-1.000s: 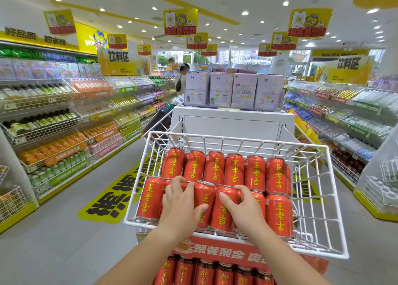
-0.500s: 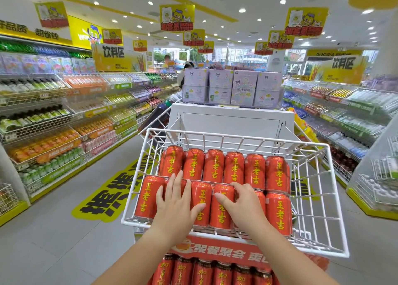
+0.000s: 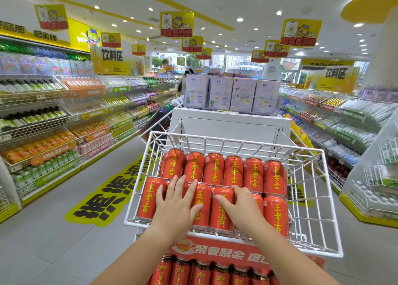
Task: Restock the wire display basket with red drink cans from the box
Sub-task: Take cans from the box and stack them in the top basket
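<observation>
A: Hidden or cut off, what exactly?

B: Under the left hand (image 3: pixel 176 203), one whole can of the near row (image 3: pixel 150 198). Under the right hand (image 3: pixel 241 205), most of another. Both forearms cut by the lower edge.

A: And the state of the hands?

B: Left: flat on the near row, fingers straight and spread, gripping nothing. Right: fingers curled over the top rim of a can in the near row, thumb stretched onto the neighbour at its left. Cannot tell exactly which can sits inside the curl.

A: Place of the red cans (image 3: pixel 233 170)?

B: Lying in two rows inside the white wire basket (image 3: pixel 312 209), touching side by side. Six in the far row, the near row just under it.

A: Below the basket?

B: A red printed panel (image 3: pixel 226 254), then lower cans (image 3: pixel 215 271) with other lettering, cut by the frame. Box or display tier: cannot tell.

A: Around?

B: Directly behind the basket, a white cabinet (image 3: pixel 230 125) with lilac cartons (image 3: pixel 232 95) on top, blocking the view down the aisle. Drink shelves (image 3: pixel 43 121) on both sides, labels too blurred to read. Left of the basket, a yellow floor sticker (image 3: pixel 103 198). Overhead, hanging signs (image 3: pixel 176 24). Far back, a blurred person (image 3: pixel 183 84) beside the cartons.
</observation>
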A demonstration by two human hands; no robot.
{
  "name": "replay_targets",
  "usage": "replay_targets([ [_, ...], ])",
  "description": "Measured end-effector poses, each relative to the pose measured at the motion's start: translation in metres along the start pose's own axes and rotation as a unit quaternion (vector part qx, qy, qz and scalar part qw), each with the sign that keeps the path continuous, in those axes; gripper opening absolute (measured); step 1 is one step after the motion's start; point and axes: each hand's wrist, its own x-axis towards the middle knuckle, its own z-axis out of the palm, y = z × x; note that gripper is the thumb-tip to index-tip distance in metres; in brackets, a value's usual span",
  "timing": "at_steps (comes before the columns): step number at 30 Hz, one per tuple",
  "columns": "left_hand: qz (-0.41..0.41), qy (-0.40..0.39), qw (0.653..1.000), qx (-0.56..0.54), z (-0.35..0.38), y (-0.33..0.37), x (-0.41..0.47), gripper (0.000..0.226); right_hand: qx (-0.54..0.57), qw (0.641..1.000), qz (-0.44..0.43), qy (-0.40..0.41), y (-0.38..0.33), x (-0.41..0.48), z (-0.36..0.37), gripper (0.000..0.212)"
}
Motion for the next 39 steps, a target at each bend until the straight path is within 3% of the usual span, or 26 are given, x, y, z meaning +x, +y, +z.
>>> replay_targets([
  [5,0.004,-0.04,0.999,0.005,-0.008,0.003,0.001,0.068,0.001,1.0,0.016,-0.012,-0.003,-0.002,0.0,0.087],
  [9,0.019,-0.008,0.999,0.033,-0.017,0.009,-0.001,0.084,-0.022,0.999,0.025,-0.012,-0.007,-0.008,-0.001,0.09],
  [11,0.024,-0.043,0.998,0.036,-0.023,0.011,-0.005,0.082,-0.088,0.996,0.006,0.01,-0.011,-0.014,-0.002,0.091],
  [15,0.044,-0.03,0.996,0.071,-0.033,0.01,-0.016,0.08,-0.253,0.964,-0.057,0.063,-0.014,-0.027,-0.005,0.092],
  [21,0.052,-0.022,0.997,0.05,-0.048,0.0,-0.04,0.086,-0.325,0.94,-0.096,0.05,-0.018,-0.054,-0.002,0.093],
  [28,0.129,0.042,0.99,0.034,-0.047,-0.035,-0.08,0.087,-0.343,0.931,-0.089,0.087,-0.035,-0.104,0.018,0.094],
  [39,0.204,0.058,0.977,0.018,-0.027,-0.11,-0.18,0.087,-0.387,0.916,-0.056,0.084,-0.061,-0.206,0.103,0.09],
])
